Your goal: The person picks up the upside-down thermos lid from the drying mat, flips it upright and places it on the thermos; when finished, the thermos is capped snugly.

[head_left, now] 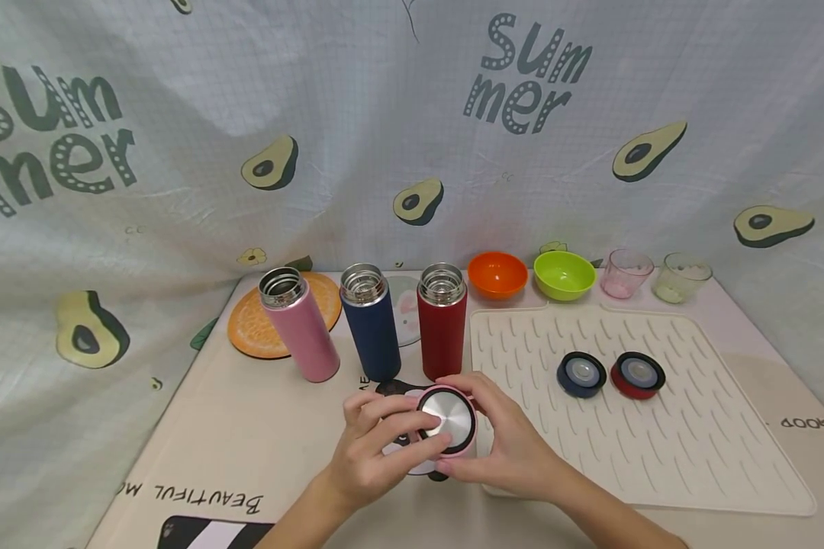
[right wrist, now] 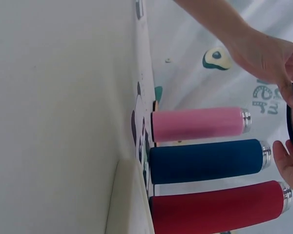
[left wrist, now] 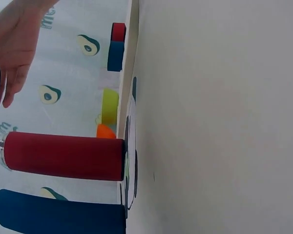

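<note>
**Pink lid (head_left: pixel 460 414) gets a two-handed grip**

We watch the left hand (head_left: pixel 374 450) pinch it from 9 o'clock, the right hand (head_left: pixel 515 450) from 3. The open pink flask (head_left: pixel 307 335) stands toward 10 o'clock. We judge lid-handling the step; the next move calls for steady fingers.

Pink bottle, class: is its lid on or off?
Off: the pink bottle shows its bare metal mouth, and the right hand holds the pink lid.
</note>
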`<state>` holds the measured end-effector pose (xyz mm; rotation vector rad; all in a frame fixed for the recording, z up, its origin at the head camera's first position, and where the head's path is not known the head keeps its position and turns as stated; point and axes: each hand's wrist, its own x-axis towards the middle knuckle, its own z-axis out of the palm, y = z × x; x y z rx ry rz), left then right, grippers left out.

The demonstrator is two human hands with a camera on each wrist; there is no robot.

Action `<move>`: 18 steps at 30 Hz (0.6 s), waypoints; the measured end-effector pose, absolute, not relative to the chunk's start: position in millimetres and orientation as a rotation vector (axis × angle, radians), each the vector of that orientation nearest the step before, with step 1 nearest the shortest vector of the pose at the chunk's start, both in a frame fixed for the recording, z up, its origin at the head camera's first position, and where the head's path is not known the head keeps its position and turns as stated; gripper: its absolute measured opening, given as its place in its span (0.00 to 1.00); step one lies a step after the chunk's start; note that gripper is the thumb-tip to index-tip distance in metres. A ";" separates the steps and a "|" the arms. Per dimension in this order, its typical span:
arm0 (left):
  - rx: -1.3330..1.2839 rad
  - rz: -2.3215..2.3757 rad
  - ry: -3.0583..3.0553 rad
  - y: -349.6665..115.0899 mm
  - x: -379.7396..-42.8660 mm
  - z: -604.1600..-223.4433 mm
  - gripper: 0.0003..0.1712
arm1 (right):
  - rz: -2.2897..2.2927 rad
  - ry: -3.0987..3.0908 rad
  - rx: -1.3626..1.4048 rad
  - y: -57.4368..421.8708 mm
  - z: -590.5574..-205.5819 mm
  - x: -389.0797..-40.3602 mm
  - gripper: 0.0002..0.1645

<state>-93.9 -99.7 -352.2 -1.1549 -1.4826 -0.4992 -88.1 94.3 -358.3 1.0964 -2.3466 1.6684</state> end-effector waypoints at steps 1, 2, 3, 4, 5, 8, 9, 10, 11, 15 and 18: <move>-1.152 -0.502 -1.485 -99.6 -93.6 -351.5 0.10 | 1.663 -2.344 1.100 94.2 -358.2 -88.5 0.41; -1.148 -0.501 -1.490 -99.6 -93.2 -351.3 0.10 | 1.656 -2.340 1.102 94.1 -358.1 -88.9 0.41; -1.145 -0.503 -1.500 -99.7 -93.0 -351.2 0.10 | 1.648 -2.339 1.103 94.2 -358.1 -89.4 0.41; -1.142 -0.504 -1.511 -99.7 -93.0 -351.3 0.10 | 1.639 -2.337 1.103 94.2 -358.1 -89.9 0.41; -1.138 -0.503 -1.524 -100.0 -93.2 -351.9 0.10 | 1.629 -2.335 1.104 94.3 -358.2 -90.7 0.41; -1.119 -0.501 -1.584 -102.0 -93.2 -355.1 0.10 | 1.604 -2.330 1.095 95.0 -358.6 -93.5 0.40; -1.108 -0.504 -1.608 -103.2 -93.2 -356.6 0.10 | 1.603 -2.340 1.080 95.2 -358.6 -94.5 0.40; -1.095 -0.507 -1.629 -104.9 -93.3 -358.0 0.10 | 1.602 -2.347 1.066 95.6 -358.7 -95.5 0.40; -1.081 -0.511 -1.656 -106.9 -93.2 -359.5 0.10 | 1.599 -2.356 1.047 95.9 -358.7 -96.6 0.40; -1.004 -0.528 -1.770 -118.1 -94.3 -363.0 0.10 | 1.603 -2.402 0.955 97.5 -357.9 -99.9 0.39; -0.935 -0.591 -1.798 -130.2 -99.4 -361.4 0.12 | 1.586 -2.405 0.932 98.8 -357.7 -102.4 0.40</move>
